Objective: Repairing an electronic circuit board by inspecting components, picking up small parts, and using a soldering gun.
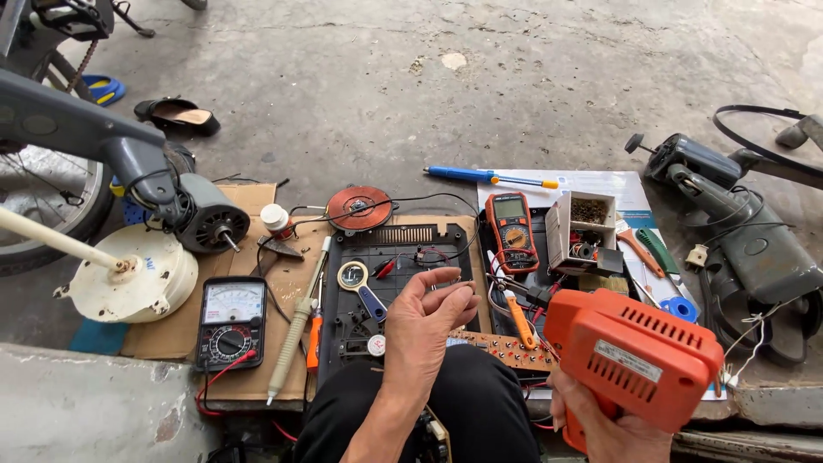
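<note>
Right hand (610, 420) is wrapped around the grip of the orange soldering gun (634, 351), and I see its body slanting up and left, nose toward the brown circuit board (506, 350). Left hand (426, 319) hovers half-curled, fingertips drawn near the thumb; whether they pinch anything I cannot tell. I take the board as my landmark: it lies just right of the left hand and just left of the gun, its long axis running left to right, so the left hand is slightly nearer. Beyond the board sits the black plastic base (390, 283), with a magnifier (356, 281) on it. An orange digital multimeter (512, 230) rests farther beyond, slightly right. Far left of the board an analog meter (230, 321) lies on cardboard (257, 283), a cream screwdriver (296, 330) between. Near the board's right end wires crowd close; open concrete floor (480, 94) lies well beyond.
</note>
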